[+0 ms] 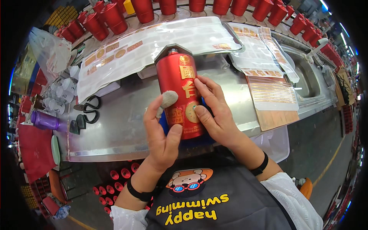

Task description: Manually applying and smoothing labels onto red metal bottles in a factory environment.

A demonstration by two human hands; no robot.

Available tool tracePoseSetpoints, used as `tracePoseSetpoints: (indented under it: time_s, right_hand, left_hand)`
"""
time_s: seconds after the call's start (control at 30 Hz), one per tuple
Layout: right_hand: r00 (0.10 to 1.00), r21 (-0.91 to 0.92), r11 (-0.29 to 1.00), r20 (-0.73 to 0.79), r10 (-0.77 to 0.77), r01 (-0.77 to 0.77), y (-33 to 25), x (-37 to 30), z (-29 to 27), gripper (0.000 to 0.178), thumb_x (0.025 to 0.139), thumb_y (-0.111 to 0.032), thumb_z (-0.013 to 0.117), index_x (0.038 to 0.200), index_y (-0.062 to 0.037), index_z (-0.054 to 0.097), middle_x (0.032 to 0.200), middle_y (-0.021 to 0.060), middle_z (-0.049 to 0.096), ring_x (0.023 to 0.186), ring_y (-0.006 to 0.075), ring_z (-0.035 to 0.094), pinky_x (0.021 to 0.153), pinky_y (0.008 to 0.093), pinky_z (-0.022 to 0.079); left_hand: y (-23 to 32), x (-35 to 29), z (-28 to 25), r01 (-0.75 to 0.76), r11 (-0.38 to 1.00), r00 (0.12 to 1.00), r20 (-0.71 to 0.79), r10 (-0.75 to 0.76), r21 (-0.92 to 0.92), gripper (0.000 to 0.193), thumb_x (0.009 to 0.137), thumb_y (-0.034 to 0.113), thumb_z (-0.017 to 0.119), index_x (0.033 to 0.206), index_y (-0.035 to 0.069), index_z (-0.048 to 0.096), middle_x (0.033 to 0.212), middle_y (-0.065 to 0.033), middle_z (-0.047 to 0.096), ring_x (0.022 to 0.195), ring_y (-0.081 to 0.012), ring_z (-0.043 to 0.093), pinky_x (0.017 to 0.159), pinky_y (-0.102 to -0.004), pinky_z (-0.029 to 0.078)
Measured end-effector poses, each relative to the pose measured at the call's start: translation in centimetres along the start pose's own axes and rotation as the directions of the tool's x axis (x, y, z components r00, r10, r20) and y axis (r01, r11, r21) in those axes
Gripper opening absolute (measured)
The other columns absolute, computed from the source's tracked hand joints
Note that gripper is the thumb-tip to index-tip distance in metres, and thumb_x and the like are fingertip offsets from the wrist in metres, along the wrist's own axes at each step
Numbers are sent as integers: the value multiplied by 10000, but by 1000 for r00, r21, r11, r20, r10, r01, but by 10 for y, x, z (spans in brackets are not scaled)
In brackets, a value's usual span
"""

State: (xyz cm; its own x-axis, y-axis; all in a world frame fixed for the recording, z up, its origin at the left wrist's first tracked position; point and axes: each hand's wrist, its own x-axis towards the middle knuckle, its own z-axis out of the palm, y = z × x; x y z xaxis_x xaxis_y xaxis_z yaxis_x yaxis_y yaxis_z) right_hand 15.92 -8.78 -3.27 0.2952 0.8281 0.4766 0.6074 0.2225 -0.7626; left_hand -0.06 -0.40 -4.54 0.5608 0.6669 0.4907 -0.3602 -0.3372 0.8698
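A red bottle [177,82] with gold lettering and gold emblems lies tilted back over the near middle of the metal table, its neck pointing away from me. My left hand [163,134] holds its lower left side, thumb on the front. Grey cloth covers [169,99] sit on fingertips of that hand. On the other side, my right hand [216,111] grips the bottle with its fingers along the edge. The right thumb presses at the round gold emblem [191,112]. Something blue shows under the bottle, mostly hidden.
Sheets of gold decals [126,53] lie across the back, with more sheets [255,50] at the right. Black scissors [90,109] rest at the left. A wooden board [274,120] and a sink [306,82] are on the right. Red bottles [142,10] line a curved conveyor behind.
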Motion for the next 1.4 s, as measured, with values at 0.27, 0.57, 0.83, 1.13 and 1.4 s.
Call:
tracePoseSetpoints:
  time_s: [0.27, 0.57, 0.83, 1.13, 1.4]
  right_hand:
    - [1000, -1, 1000, -9, -1, 1, 0, 1, 1, 545, 958, -200, 548, 1431, 25, 398, 1439, 229, 355, 1276, 377, 411, 1070, 413, 351]
    - [1000, -5, 1000, -10, -12, 12, 0, -1, 1, 544, 955, -186, 545, 1431, 30, 394, 1445, 230, 343, 1251, 376, 426, 1059, 418, 363]
    - [1000, -25, 1000, -8, -14, 13, 0, 1, 0, 541, 954, -185, 547, 1426, 32, 400, 1441, 233, 348, 1248, 376, 430, 1051, 415, 373]
    - [1000, -25, 1000, -22, -9, 8, -1, -1, 2, 534, 949, -175, 552, 1421, 28, 409, 1447, 225, 347, 1249, 377, 427, 1056, 418, 369]
    - [1000, 14, 1000, -29, -5, 5, 1, -3, 3, 521, 957, -189, 549, 1418, 19, 421, 1462, 219, 340, 1278, 381, 405, 1076, 423, 342]
  left_hand:
    - [-5, 2, 2, -74, 987, 997, 35, 70, 143, 627, 883, 61, 511, 1440, -43, 242, 1449, -209, 308, 1344, -310, 336, 1141, -425, 236]
    - [5, -11, -12, -463, 461, 885, 363, 292, 757, 496, 971, 439, 502, 1263, 46, 579, 1213, -144, 615, 1301, -323, 410, 1146, -573, 139]
    - [11, -32, -18, -471, 440, 882, 403, 244, 765, 420, 985, 341, 494, 1300, 70, 557, 1168, -86, 673, 1266, -303, 468, 1140, -598, 132]
    - [25, -17, -2, -432, 343, 902, 390, 186, 834, 542, 958, 429, 531, 1327, 32, 530, 1236, -124, 640, 1311, -337, 412, 1142, -575, 139]
    - [25, -12, -4, -322, 321, 945, 285, 158, 890, 804, 890, 485, 629, 1393, -97, 394, 1339, -220, 529, 1288, -401, 443, 1125, -580, 178]
